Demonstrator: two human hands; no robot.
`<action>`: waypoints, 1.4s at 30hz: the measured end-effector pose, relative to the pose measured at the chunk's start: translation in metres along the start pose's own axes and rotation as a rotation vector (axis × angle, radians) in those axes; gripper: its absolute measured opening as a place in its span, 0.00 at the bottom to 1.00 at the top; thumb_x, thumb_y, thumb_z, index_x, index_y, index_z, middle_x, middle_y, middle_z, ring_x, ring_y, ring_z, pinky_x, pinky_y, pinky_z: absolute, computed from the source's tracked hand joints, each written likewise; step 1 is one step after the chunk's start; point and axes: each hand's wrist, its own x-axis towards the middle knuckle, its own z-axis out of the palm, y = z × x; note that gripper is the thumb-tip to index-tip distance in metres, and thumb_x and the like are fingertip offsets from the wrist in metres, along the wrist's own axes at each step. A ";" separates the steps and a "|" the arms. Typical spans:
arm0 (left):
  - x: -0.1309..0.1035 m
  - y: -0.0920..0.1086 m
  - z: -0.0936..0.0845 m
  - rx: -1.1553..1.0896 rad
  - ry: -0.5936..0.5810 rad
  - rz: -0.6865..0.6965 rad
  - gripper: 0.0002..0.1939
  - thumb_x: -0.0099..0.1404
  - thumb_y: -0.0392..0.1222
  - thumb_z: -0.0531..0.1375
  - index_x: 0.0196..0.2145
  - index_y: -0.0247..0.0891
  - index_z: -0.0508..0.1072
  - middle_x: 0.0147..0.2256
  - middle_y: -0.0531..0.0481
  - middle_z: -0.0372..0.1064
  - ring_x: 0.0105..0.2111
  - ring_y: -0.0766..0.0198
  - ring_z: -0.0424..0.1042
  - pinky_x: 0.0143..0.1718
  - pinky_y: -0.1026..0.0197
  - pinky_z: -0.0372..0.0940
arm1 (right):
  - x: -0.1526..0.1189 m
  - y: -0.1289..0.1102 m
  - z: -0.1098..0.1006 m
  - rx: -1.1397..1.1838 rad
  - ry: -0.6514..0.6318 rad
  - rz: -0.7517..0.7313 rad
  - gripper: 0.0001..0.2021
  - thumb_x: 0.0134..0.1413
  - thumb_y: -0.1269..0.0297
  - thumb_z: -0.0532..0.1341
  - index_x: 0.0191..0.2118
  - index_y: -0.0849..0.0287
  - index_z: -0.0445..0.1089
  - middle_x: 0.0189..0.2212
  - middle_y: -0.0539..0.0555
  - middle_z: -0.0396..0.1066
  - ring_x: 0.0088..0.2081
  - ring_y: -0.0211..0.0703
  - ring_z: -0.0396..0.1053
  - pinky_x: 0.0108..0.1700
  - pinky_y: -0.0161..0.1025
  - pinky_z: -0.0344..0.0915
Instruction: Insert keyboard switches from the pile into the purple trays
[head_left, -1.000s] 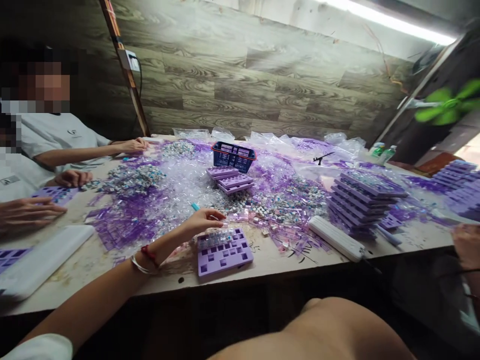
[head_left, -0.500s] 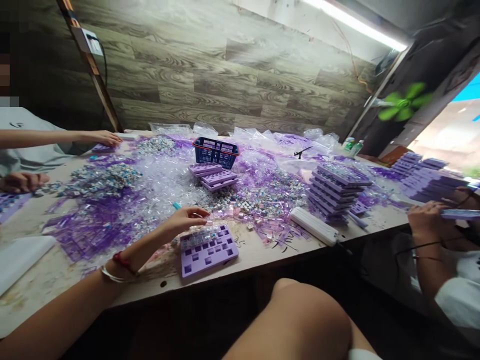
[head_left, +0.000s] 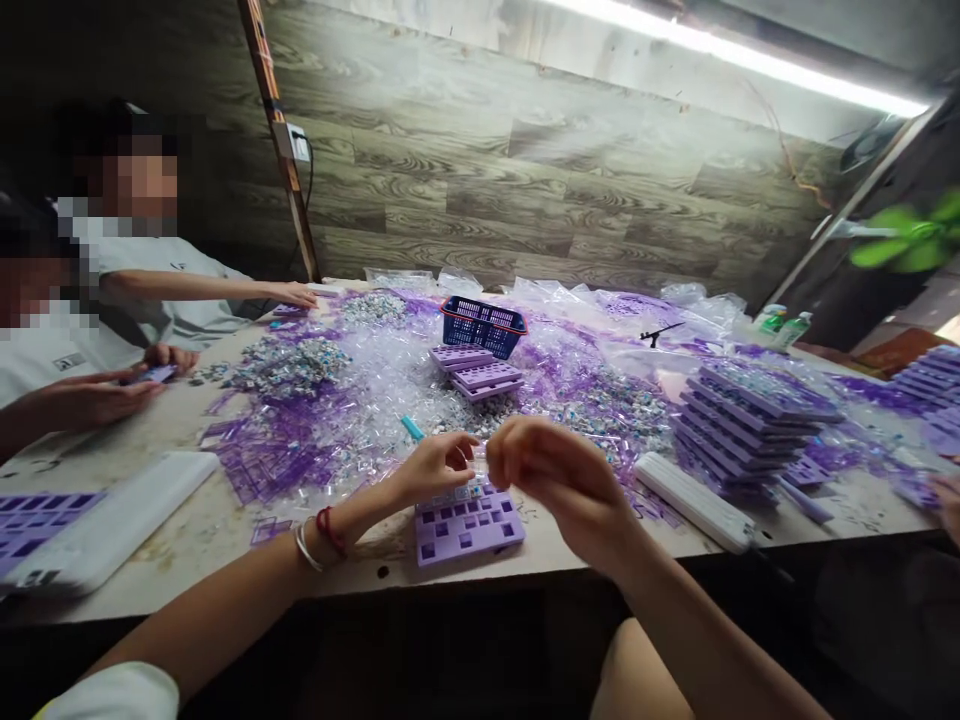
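My left hand (head_left: pixel 436 468) is over a purple tray (head_left: pixel 469 538) with square holes, near the table's front edge. Its thumb and forefinger curl toward my right hand (head_left: pixel 559 485). The fingers of my right hand are pinched together, just to the right of the left fingertips. Something small and clear seems to lie between the two hands, too small to name. Clear pieces (head_left: pixel 469 492) sit in the tray's back rows, partly under my left hand. A teal stick-like tool (head_left: pixel 412 428) lies behind my left hand.
A dark blue basket (head_left: pixel 482 330) stands behind purple trays (head_left: pixel 487 376). Heaps of small white pieces (head_left: pixel 292 365) and purple plastic parts (head_left: pixel 270 450) cover the table. To the right are a white bar (head_left: pixel 694 500) and a tall tray stack (head_left: pixel 750 430). Co-workers' hands (head_left: pixel 112 395) are at left.
My right hand has come up beside my left hand, over the tray's right side. The view has turned left, showing more of the co-workers there. Fingers of my left hand have curled.
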 end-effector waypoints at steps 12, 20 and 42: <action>-0.006 0.002 0.004 0.354 -0.066 0.189 0.13 0.56 0.39 0.61 0.41 0.39 0.67 0.32 0.49 0.69 0.32 0.60 0.68 0.36 0.60 0.63 | 0.006 0.116 0.002 -0.316 -0.254 0.045 0.12 0.44 0.82 0.57 0.34 0.59 0.70 0.34 0.52 0.71 0.35 0.38 0.68 0.39 0.34 0.63; -0.003 -0.001 0.002 0.431 -0.074 0.254 0.11 0.58 0.39 0.59 0.40 0.37 0.66 0.33 0.50 0.69 0.32 0.64 0.68 0.35 0.62 0.62 | 0.009 0.132 0.006 -0.253 -0.219 -0.005 0.11 0.45 0.82 0.60 0.33 0.61 0.69 0.33 0.51 0.72 0.34 0.37 0.68 0.38 0.33 0.63; 0.002 -0.008 -0.010 0.477 -0.231 0.493 0.03 0.62 0.36 0.55 0.34 0.34 0.68 0.36 0.47 0.69 0.36 0.63 0.67 0.39 0.62 0.63 | 0.004 0.134 0.006 -0.337 -0.222 0.058 0.09 0.41 0.80 0.66 0.29 0.60 0.72 0.26 0.49 0.71 0.28 0.36 0.67 0.32 0.31 0.59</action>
